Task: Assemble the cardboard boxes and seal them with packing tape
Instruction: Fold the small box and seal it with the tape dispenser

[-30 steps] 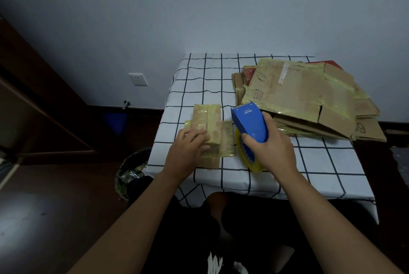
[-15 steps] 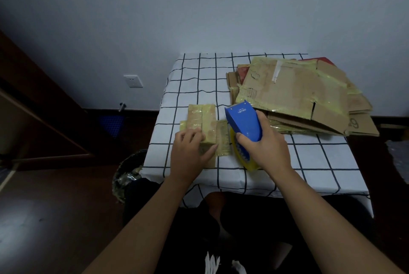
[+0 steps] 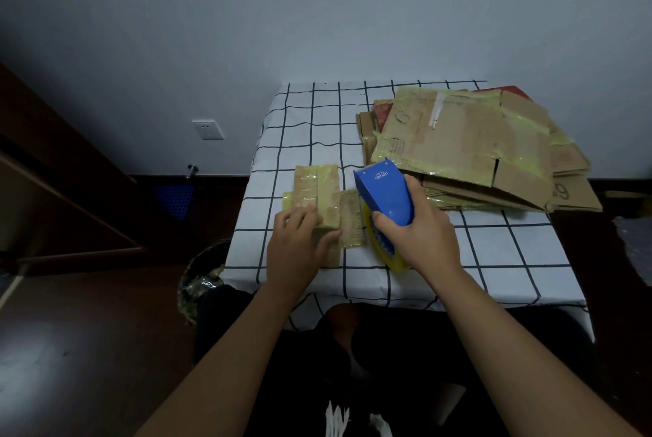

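A person seated at a table [image 3: 303,126] draped in a white grid-pattern cloth works on a small cardboard box [image 3: 319,194], the landmark of the scene, which lies near the table's front edge. The left hand [image 3: 300,249] rests on the box's near end, fingers laid over the top and thumb against its right side, apparently to keep it from sliding while tape goes on. Just right of the box, the right hand [image 3: 420,235] has its fingers wrapped round a blue tape dispenser [image 3: 386,194], its yellowish roll [image 3: 382,249] close against a taped side flap [image 3: 351,217] that lies flat on the cloth (whether tape is touching the flap cannot be told). The dispenser's nose points away from the person, seemingly lined up for a pass along the box. Behind and to the right of the box, well apart, waits a pile of flattened cartons [image 3: 465,147] streaked with old tape, likely the next to be assembled. Left of the box, below the table, stands a waste bin [image 3: 201,277]
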